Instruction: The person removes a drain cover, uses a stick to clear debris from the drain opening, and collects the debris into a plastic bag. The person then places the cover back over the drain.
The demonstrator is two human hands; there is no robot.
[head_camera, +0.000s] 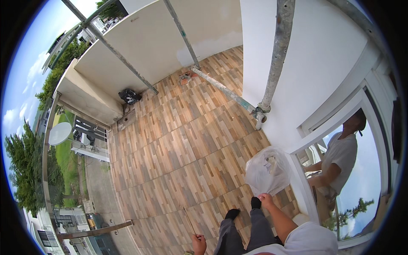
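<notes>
My right hand (265, 200) grips the edge of a translucent plastic bag (267, 170), which hangs or rests just above the tiled floor beside the white wall. Pale scraps show inside the bag. At the bottom of the view my left hand (199, 244) has its fingers curled around the end of a thin stick or rod (190, 220), which points away over the floor. Its exact kind is too small to tell. My feet in dark socks stand on the wood-patterned tiles (178, 153), between the two hands.
Scaffold poles (277, 51) cross overhead and meet a horizontal pipe (226, 91) near the wall corner. A glass window (344, 178) is close on the right. A black bag (129, 96) and reddish debris (188, 76) lie by the far parapet. A railing (47, 178) edges the left side.
</notes>
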